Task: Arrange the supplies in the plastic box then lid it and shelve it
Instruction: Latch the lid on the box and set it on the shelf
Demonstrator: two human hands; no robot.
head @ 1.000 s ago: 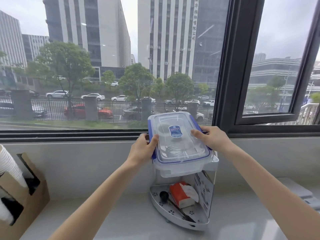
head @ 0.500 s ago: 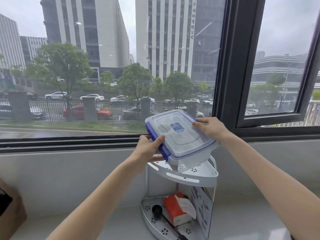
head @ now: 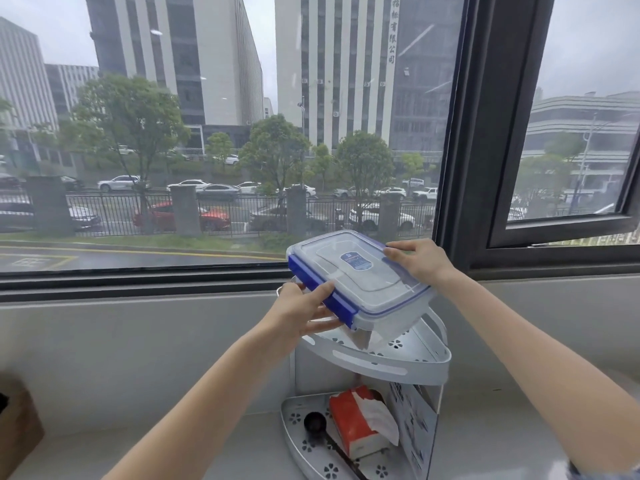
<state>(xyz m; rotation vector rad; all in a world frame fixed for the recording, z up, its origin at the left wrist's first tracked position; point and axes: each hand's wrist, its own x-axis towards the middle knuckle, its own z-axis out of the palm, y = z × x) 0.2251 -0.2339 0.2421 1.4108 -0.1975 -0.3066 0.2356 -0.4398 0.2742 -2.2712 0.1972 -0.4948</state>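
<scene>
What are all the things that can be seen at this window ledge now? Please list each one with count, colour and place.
Clear plastic box with blue-clipped lid: 1, clear and blue, held tilted over the top tier of the rack.
White two-tier corner shelf rack: 1, white, on the ledge below the window.
Orange tissue pack: 1, orange and white, bottom tier.
Black scoop: 1, black, bottom tier, left of the tissue pack.
Brown cardboard holder: 1, brown, far left edge, mostly cut off.
Dark-framed window: 1, black frame, behind the ledge.
Left hand: grips the box's near left edge.
Right hand: grips the box's far right corner.
</scene>
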